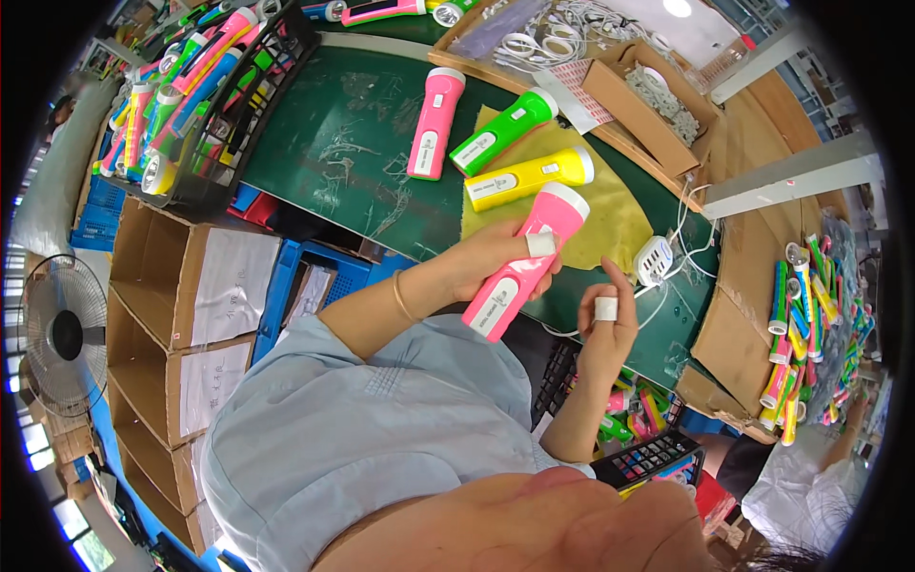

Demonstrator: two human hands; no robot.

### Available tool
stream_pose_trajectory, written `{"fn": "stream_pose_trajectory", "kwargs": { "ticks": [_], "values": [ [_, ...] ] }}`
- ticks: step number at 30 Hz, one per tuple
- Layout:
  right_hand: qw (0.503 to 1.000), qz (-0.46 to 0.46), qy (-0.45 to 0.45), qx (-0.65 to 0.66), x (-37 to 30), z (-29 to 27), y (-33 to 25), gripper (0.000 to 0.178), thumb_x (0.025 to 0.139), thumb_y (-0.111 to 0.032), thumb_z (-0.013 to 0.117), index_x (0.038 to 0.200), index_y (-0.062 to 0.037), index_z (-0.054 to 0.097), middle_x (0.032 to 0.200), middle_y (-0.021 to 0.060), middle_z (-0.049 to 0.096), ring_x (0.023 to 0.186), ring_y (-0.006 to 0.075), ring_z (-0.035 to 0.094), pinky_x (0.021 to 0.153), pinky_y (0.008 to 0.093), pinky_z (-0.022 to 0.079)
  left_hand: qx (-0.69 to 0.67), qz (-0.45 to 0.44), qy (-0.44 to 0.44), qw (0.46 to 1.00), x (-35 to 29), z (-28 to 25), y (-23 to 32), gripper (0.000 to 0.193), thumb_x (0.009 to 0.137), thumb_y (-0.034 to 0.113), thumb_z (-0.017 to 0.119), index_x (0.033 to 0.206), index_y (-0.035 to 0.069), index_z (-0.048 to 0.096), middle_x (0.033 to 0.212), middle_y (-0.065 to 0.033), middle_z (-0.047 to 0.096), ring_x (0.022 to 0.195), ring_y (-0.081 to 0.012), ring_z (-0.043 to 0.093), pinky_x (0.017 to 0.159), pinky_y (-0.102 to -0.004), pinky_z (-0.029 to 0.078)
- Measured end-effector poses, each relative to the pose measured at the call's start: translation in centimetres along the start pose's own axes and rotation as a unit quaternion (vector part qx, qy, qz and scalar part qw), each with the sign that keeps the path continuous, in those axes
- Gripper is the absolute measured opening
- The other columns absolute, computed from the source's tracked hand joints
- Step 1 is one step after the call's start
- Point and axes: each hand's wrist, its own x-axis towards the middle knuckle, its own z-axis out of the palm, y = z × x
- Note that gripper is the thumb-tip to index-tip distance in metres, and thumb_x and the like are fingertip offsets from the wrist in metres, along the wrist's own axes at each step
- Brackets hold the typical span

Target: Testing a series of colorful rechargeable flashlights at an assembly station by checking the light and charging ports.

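Note:
My left hand (488, 259) is wrapped round a pink flashlight (515, 276) with a white head, tilted with its head away from me. White tape covers the thumb, which lies on the flashlight's switch area. To the right, my right hand (607, 343) is raised with nothing visible in it, its fingers partly bent and apart, one of them taped. Just beyond the held flashlight, a yellow flashlight (519, 179) and a green flashlight (503, 132) lie on a yellow cloth (610, 214). Another pink flashlight (437, 124) rests to their left on the green table (334, 143).
A white multi-port charger (653, 261) with cables sits right of my right hand. At the far left stands a black crate (250, 105) heaped with flashlights. Cardboard boxes hold cables (553, 33) and small parts (658, 100) at the back. More flashlights (801, 324) are piled at the right.

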Motion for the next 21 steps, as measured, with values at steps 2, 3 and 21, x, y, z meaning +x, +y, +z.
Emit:
{"fn": "stream_pose_trajectory", "kwargs": {
  "ticks": [2, 3, 21],
  "values": [
    [0.999, -0.020, 0.027, -0.013, -1.0, 1.3, 0.0, 0.039, 0.091, -0.010, 0.039, 0.129, -0.0049, 0.039, 0.065, -0.0023, 0.044, 0.051, 0.0021, 0.036, 0.043, 0.0150, 0.025, -0.020, -0.017, 0.019, 0.999, 0.1, 0.4, 0.5, 0.033, 0.086, 0.032, 0.056, 0.102, 0.005, 0.046, 0.085, -0.0102, 0.058, 0.058, -0.0167, 0.058, 0.048, -0.0267, 0.050],
    [0.998, -0.038, 0.046, -0.019, -1.2, 1.6, 0.4, 0.040, 0.090, -0.009, 0.039, 0.130, -0.0046, 0.037, 0.063, -0.0027, 0.044, 0.050, 0.0019, 0.036, 0.043, 0.0152, 0.025, -0.024, -0.011, 0.019, 0.999, -0.1, 0.9, 1.0, 0.031, 0.086, 0.031, 0.053, 0.101, 0.005, 0.047, 0.083, -0.0120, 0.058, 0.055, -0.0185, 0.058, 0.048, -0.0288, 0.049],
    [0.998, 0.011, -0.063, -0.014, 0.9, -1.6, -0.4, 0.016, 0.078, 0.000, 0.060, 0.093, 0.0016, 0.065, 0.078, 0.0042, 0.059, 0.070, 0.0083, 0.053, 0.058, 0.0182, 0.038, 0.626, 0.360, 0.313, 0.617, 5.4, 2.8, 4.7, 0.052, 0.071, 0.015, 0.068, 0.113, -0.004, 0.043, 0.094, -0.0129, 0.056, 0.084, -0.0215, 0.057, 0.072, -0.0309, 0.048]
  ]
}}
